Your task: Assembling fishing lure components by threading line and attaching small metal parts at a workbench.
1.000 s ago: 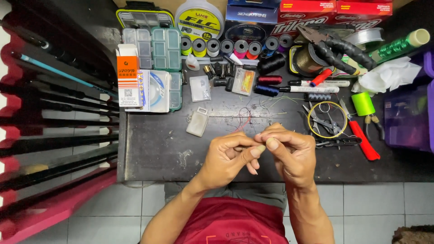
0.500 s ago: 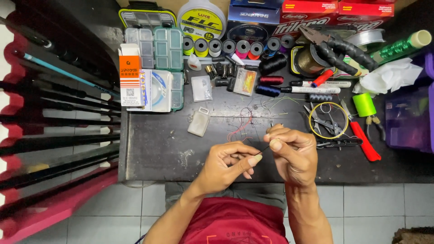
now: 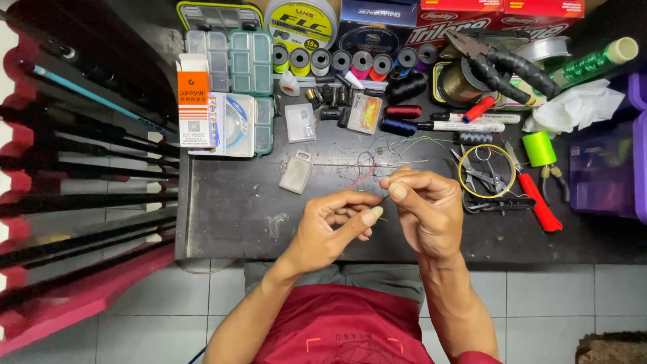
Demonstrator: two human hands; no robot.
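Note:
My left hand (image 3: 331,228) and my right hand (image 3: 423,206) meet over the dark table (image 3: 229,216), fingertips almost touching. Both pinch a very thin piece of line or a tiny item between thumb and forefinger; it is too small to make out. Just beyond my fingers lie loose strands of red and pale thread (image 3: 364,170) on the tabletop. A small clear plastic box (image 3: 296,171) rests to the left of the strands.
Thread spools (image 3: 350,62), compartment boxes (image 3: 232,61), a marker (image 3: 459,126), black pliers (image 3: 502,67), scissors (image 3: 482,176), a yellow wire ring (image 3: 486,171) and red-handled cutters (image 3: 536,199) crowd the table's far and right side. A purple bin (image 3: 603,175) stands right. Dark rods (image 3: 81,155) lie left.
My hands drew slightly apart and then closer again, with my right hand lifting a little toward the loose threads. Nothing else on the table moved.

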